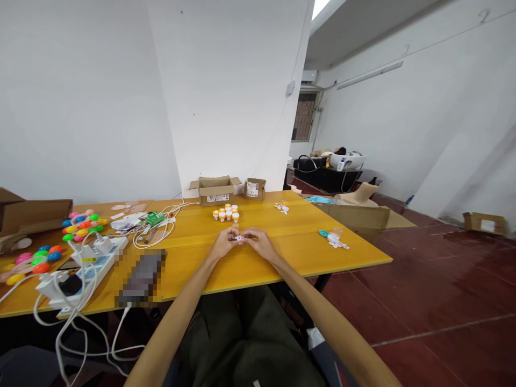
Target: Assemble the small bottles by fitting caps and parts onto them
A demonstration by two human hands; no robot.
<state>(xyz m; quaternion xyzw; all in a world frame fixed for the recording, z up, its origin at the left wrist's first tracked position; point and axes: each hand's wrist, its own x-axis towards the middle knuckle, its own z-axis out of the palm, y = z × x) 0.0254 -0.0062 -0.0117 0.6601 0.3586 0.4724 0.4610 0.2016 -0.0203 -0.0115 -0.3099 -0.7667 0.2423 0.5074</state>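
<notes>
My left hand (226, 240) and my right hand (258, 239) meet above the middle of the wooden table (193, 269). Between their fingertips is a small white piece with dark spots (239, 237), too small to name, and both hands are closed on it. Just beyond my hands stands a cluster of small tubs with white lids and orange-yellow bands (228, 214). One small clear-orange cup (236, 218) is close to my left fingers.
Two cardboard boxes, an open one (217, 194) and a smaller one (255, 189), stand at the back. White pieces (337, 241) lie on the right, others (283, 207) farther back. On the left are a power strip (94, 269), cables, a phone (143, 277) and colourful balls (83, 226).
</notes>
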